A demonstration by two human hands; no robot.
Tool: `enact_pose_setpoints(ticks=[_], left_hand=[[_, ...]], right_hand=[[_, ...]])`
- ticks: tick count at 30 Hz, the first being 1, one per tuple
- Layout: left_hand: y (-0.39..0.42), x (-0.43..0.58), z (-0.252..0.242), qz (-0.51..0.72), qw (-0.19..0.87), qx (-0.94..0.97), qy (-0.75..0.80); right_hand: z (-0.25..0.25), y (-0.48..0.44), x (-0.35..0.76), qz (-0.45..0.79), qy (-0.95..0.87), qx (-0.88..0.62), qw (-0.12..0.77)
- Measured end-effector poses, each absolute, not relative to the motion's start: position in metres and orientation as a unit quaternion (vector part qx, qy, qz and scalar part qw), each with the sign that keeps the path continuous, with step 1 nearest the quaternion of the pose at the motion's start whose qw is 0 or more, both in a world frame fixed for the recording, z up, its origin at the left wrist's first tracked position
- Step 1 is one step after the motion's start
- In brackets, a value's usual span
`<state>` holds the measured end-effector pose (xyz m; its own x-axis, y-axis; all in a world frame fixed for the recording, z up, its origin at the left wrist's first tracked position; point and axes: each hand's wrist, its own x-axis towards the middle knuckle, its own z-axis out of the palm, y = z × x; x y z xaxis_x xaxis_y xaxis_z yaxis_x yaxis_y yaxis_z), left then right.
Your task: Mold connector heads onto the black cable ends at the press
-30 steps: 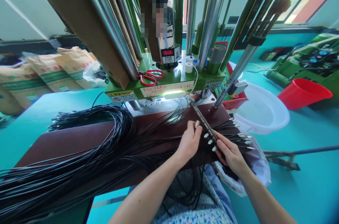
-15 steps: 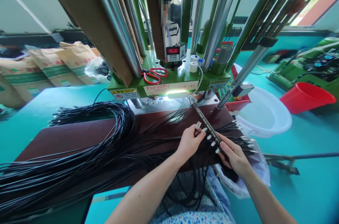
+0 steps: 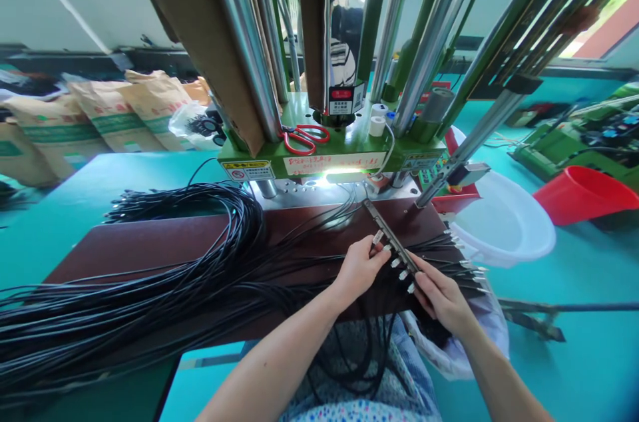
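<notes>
A narrow dark metal fixture bar [image 3: 384,229] lies at a slant on the brown work board [image 3: 150,249], with several silver-tipped cable plugs seated along it. My left hand [image 3: 358,267] pinches one cable plug [image 3: 378,237] against the bar's left side. My right hand [image 3: 442,295] grips the bar's near end, fingers closed round it. A thick bundle of black cables [image 3: 164,289] sweeps from the far left across the board to both hands. More plug ends [image 3: 469,269] fan out to the right of the bar.
A green press [image 3: 329,156] with steel columns stands right behind the board, red scissors [image 3: 304,137] on its deck. A white basin [image 3: 504,222] and a red bucket [image 3: 584,192] sit at right. Paper sacks [image 3: 100,116] line the left wall. A plastic bag [image 3: 479,335] hangs at my right.
The view has tilted slightly, so everything sits a little lower and to the right. My left hand brought its plug in against the bar; my right hand kept its hold.
</notes>
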<state>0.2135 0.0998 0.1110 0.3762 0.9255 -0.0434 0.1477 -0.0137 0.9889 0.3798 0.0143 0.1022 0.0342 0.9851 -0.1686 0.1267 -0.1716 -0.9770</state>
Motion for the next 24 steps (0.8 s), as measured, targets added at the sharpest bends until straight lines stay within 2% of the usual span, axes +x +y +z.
enact_pose_setpoints(ticks=[8,12,19,24], left_hand=[[0.109,0.209,0.112,0.354,0.572,0.602,0.431],[0.109,0.211,0.112,0.296,0.592,0.632,0.403],[0.108,0.208,0.117,0.253,0.686,0.562,0.387],[0.108,0.206,0.114,0.262,0.678,0.566,0.389]], right_hand=[[0.106,0.013,0.386,0.540,-0.400,-0.576,0.465],[0.105,0.014,0.389,0.545,-0.424,-0.572,0.444],[0.105,0.016,0.394,0.549,-0.439,-0.585,0.405],[0.110,0.016,0.388,0.542,-0.454,-0.589,0.391]])
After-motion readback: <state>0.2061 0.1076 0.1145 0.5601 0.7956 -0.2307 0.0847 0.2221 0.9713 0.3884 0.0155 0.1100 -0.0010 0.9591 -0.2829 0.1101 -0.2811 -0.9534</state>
